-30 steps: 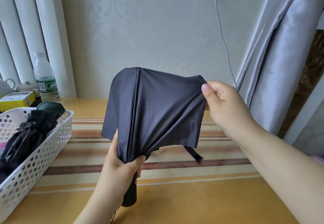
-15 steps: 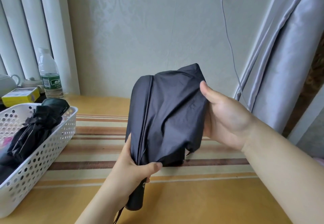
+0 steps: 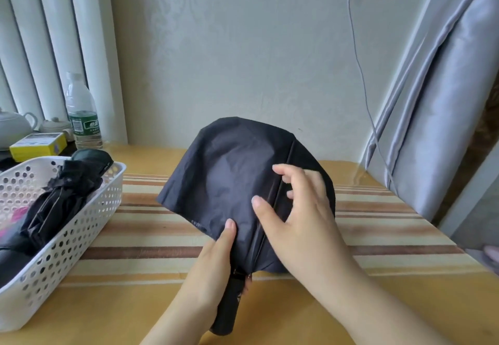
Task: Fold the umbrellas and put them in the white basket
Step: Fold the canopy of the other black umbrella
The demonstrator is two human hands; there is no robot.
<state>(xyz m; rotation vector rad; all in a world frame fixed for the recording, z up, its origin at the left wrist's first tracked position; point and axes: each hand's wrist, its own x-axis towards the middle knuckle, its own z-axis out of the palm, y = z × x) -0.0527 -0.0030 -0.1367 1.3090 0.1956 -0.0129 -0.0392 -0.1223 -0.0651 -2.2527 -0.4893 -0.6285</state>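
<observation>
A collapsed dark navy umbrella (image 3: 232, 177) is held over the middle of the table, its loose canopy fanned out and its black handle pointing toward me. My left hand (image 3: 213, 261) grips the gathered cloth just above the handle, thumb on top. My right hand (image 3: 297, 209) lies over the canopy's right side with fingers spread, touching the cloth beside a rib seam. The white perforated basket (image 3: 81, 236) stands at the left and holds a folded black umbrella (image 3: 59, 199).
A striped runner (image 3: 378, 223) covers the wooden table. At the back left stand a water bottle (image 3: 82, 112), a yellow box (image 3: 37, 145) and a teapot (image 3: 13, 126). A grey curtain (image 3: 445, 96) hangs at the right, with a charging cable (image 3: 359, 61) down the wall.
My right hand let go of the canopy edge it had pulled out and came onto the front of the cloth. The canopy turned and spread toward me.
</observation>
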